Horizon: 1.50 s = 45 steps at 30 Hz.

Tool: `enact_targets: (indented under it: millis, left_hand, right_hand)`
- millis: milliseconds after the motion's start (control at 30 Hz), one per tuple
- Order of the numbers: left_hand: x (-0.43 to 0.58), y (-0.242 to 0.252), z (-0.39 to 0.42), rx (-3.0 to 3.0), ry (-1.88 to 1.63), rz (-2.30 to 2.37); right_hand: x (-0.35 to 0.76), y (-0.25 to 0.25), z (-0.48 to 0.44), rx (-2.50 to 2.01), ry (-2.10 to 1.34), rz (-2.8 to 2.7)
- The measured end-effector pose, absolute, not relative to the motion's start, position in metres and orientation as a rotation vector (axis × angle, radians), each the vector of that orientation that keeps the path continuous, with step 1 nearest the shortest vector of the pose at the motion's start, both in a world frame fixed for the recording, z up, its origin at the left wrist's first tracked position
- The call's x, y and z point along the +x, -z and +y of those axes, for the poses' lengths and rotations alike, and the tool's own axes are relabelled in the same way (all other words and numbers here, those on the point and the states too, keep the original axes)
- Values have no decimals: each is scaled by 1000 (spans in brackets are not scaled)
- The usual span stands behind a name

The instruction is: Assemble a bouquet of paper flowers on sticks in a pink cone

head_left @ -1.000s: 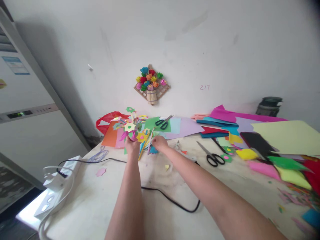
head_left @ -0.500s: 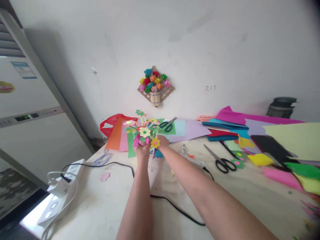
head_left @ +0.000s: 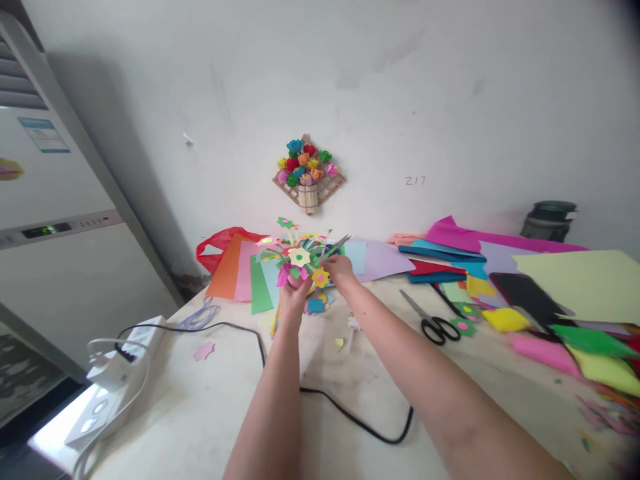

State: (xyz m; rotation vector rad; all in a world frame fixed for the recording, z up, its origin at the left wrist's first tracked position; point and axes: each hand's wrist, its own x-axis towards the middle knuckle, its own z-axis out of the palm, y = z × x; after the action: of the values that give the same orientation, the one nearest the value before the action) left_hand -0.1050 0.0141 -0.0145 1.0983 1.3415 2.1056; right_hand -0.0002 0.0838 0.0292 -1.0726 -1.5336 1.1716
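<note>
A bouquet of craft-foam or paper flowers [head_left: 299,257] stands above the table, with cream, yellow, pink and green blossoms and green leaves. My left hand [head_left: 296,291] is wrapped round its lower part, just beneath a magenta flower [head_left: 283,275]. At the bouquet's right side is my right hand [head_left: 341,269], its fingers pinched together among the stems and leaves beside a yellow flower [head_left: 321,277]. What those fingertips hold is too small and partly hidden. Under the bouquet lie small blue and yellow scraps [head_left: 315,305].
Black-handled scissors [head_left: 435,327], a phone [head_left: 526,295] and coloured sheets [head_left: 585,283] lie to the right. A black cord [head_left: 350,419] crosses the table from the power strip [head_left: 125,373]. A flower decoration [head_left: 309,175] hangs on the wall.
My right hand has risen slightly and shifted right, from low behind the bouquet to its right side. The bouquet and my left hand sit slightly farther right in view.
</note>
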Motion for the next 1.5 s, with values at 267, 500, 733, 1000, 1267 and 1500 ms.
enact_targets:
  millis: [267,500,733,1000,1267,1500]
  left_hand:
    - [-81,2,5,1115,-1968,1161]
    - [-71,2,3,1167,-1872,967]
    - [-69,2,2,1190,-1727,899]
    - [-68,6,3,1122,-1784,855]
    - [-64,20,6,984,-1735,785]
    - [-59,23,11,987,-1792,808]
  right_hand:
    - [90,-68,65,-939,-1122,-1162]
    - [124,-83,52,-834,-1099,-1044]
    - [109,-75,50,-785,-1270,-1073]
    - [81,-90,75,-652,-1354,-1093]
    - [53,-88,97,-498,-1570,-1048]
    - [47,-89,99,-385,-1662,-952]
